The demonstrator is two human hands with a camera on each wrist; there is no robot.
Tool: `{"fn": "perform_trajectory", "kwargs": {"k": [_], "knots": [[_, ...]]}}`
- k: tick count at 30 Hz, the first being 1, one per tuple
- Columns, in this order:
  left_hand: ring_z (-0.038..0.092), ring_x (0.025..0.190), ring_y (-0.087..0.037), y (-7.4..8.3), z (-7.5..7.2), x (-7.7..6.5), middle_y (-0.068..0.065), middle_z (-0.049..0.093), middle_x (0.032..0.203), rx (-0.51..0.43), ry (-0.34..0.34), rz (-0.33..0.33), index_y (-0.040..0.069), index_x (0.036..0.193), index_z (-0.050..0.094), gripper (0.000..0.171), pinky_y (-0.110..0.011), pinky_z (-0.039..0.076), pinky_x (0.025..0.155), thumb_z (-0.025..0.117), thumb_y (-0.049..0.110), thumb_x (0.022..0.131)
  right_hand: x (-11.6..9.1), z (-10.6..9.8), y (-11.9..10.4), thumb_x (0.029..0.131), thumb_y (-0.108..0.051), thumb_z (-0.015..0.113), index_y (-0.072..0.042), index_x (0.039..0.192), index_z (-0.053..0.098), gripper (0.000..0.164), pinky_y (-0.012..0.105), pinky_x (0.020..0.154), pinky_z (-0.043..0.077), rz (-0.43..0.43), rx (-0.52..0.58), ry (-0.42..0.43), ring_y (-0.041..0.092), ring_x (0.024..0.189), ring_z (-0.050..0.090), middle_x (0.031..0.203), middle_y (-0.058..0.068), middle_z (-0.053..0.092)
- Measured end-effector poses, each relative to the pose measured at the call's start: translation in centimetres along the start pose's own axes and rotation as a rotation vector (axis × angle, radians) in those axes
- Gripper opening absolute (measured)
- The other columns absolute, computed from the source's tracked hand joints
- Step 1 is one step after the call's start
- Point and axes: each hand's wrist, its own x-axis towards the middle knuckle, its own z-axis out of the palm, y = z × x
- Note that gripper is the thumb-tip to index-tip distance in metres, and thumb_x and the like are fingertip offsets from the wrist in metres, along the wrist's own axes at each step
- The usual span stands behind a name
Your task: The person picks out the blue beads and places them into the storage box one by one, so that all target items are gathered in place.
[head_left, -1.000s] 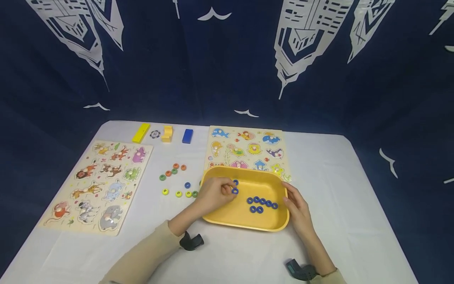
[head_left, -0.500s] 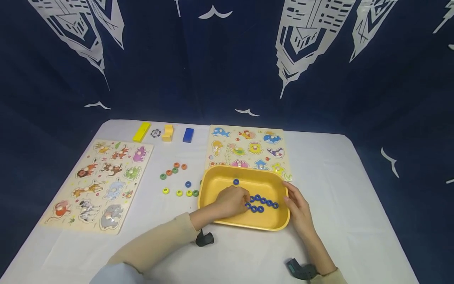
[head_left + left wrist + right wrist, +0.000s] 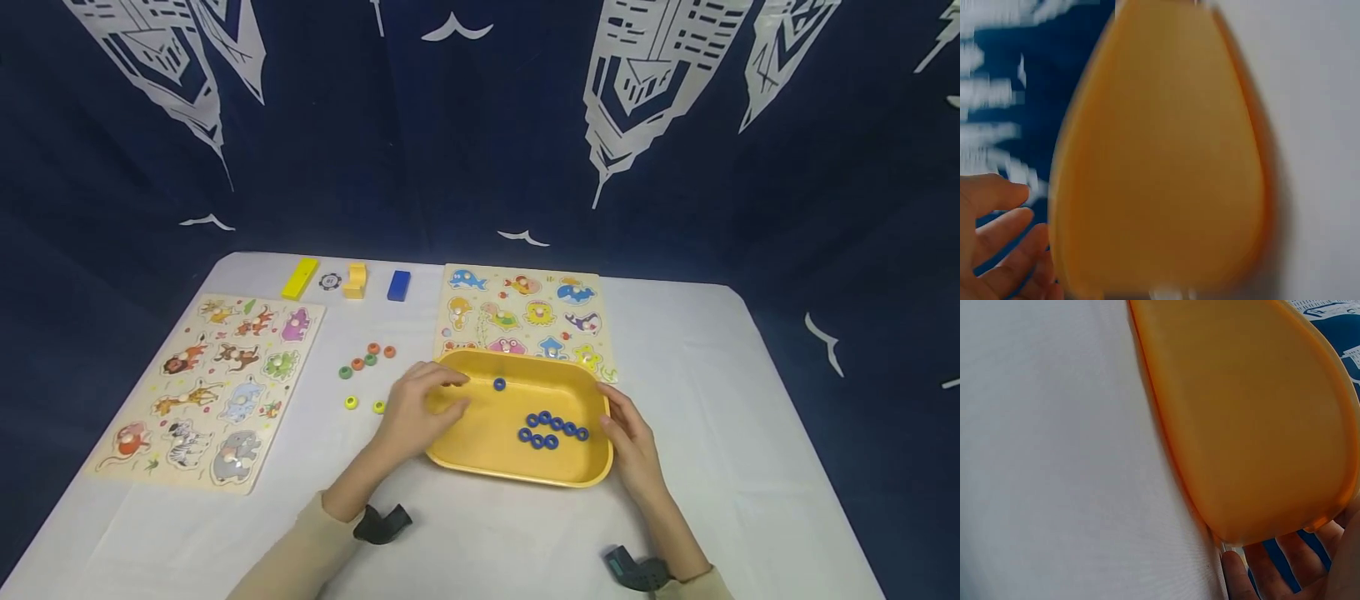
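A yellow tray [image 3: 480, 454] holds several blue ring beads [image 3: 557, 423] bunched in its right half, with one blue bead [image 3: 499, 384] lying apart near the far rim. Over the tray's left end hovers my left hand [image 3: 412, 412], thumb and fingers spread apart with nothing between them. In the left wrist view its fingers [image 3: 1004, 250] are loosely bent beside the tray. My right hand [image 3: 633, 442] grips the tray's right end, thumb at the rim; the right wrist view shows its fingers [image 3: 1297, 559] along the tray's edge.
Left of the tray lie orange beads [image 3: 373, 348], green beads [image 3: 345, 372] and yellow beads [image 3: 351, 402]. An animal puzzle board [image 3: 247, 342] is at the left, a sea-animal board [image 3: 538, 313] behind the tray. A yellow block [image 3: 300, 279], poker chip [image 3: 330, 282] and blue block [image 3: 399, 286] line the back.
My left hand reached into the tray with a blue bead, left it beside the others, and moved back left with its fingers spread. The right hand stays on the tray.
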Motion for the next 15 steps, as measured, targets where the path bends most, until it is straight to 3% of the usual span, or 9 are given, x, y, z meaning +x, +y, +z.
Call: {"fn": "perform_trajectory", "kwargs": {"k": [4,7,11,15], "knots": [[0.053,0.099,-0.015,-3.5,-2.1,-0.5,0.002,0.063,0.096,-0.022,0.177,-0.048,0.013,0.093,0.066,0.024,-0.038,0.041,0.088,0.072,0.012,0.070,0.0,0.0,0.2,0.093,-0.012,0.042,-0.015,0.131,0.040,0.039,0.008,0.094,0.029,0.002,-0.002,-0.001,0.002,0.126,0.033,0.139,0.004,0.037],[0.051,0.101,-0.017,-5.7,-3.0,-0.9,0.000,0.063,0.100,-0.045,0.252,-0.111,0.012,0.095,0.067,0.026,-0.040,0.037,0.090,0.072,0.009,0.070,0.0,-0.1,0.3,0.093,-0.011,0.042,-0.015,0.131,0.041,0.039,0.008,0.095,0.029,0.004,0.002,0.003,0.001,0.126,0.033,0.139,0.004,0.037],[0.051,0.100,-0.016,-7.8,-3.5,-1.4,0.001,0.062,0.100,-0.064,0.290,-0.176,0.009,0.098,0.066,0.027,-0.039,0.037,0.089,0.071,0.010,0.072,0.0,-0.1,0.3,0.093,-0.012,0.042,-0.017,0.131,0.041,0.039,0.008,0.095,0.029,0.006,-0.005,0.007,-0.001,0.125,0.033,0.139,0.003,0.037],[0.050,0.102,-0.017,-8.9,-3.3,-1.8,0.001,0.061,0.101,-0.035,0.264,-0.231,0.011,0.098,0.066,0.028,-0.040,0.035,0.093,0.071,0.015,0.071,0.0,-0.1,0.3,0.093,-0.012,0.043,-0.017,0.131,0.040,0.039,0.007,0.094,0.029,0.006,-0.011,0.003,-0.003,0.124,0.033,0.139,0.002,0.037]]}}
